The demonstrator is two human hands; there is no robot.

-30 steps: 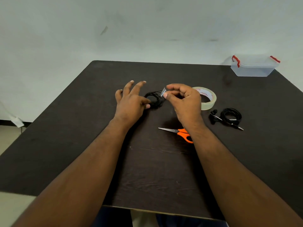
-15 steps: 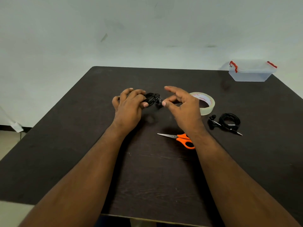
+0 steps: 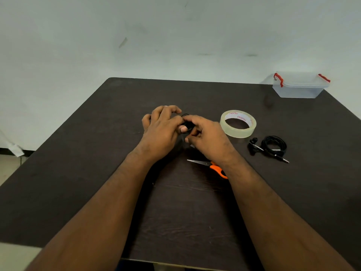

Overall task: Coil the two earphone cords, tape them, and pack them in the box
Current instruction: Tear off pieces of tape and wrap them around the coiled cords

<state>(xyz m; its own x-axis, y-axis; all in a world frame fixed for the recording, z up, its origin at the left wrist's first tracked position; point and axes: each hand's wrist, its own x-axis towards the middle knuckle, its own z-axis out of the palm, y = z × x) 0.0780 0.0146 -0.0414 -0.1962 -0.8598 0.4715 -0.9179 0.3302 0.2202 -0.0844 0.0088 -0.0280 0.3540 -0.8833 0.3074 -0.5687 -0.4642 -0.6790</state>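
A coiled black earphone cord (image 3: 187, 125) sits between my two hands near the table's middle, mostly hidden by fingers. My left hand (image 3: 163, 132) curls its fingers round the coil from the left. My right hand (image 3: 207, 138) pinches the coil from the right with thumb and fingers. A second coiled black earphone cord (image 3: 272, 146) lies on the table to the right, untouched, its plug pointing right. The clear tape roll (image 3: 238, 123) lies flat just right of my right hand. A clear plastic box (image 3: 299, 87) with red latches and its lid on stands at the far right corner.
Orange-handled scissors (image 3: 212, 166) lie on the dark table (image 3: 97, 163) just under my right wrist, blades pointing left. A pale wall rises behind the table's far edge.
My right hand moved left and closed onto the coil, where it earlier held a small piece of tape beside it. My left hand's fingers curled round the coil.
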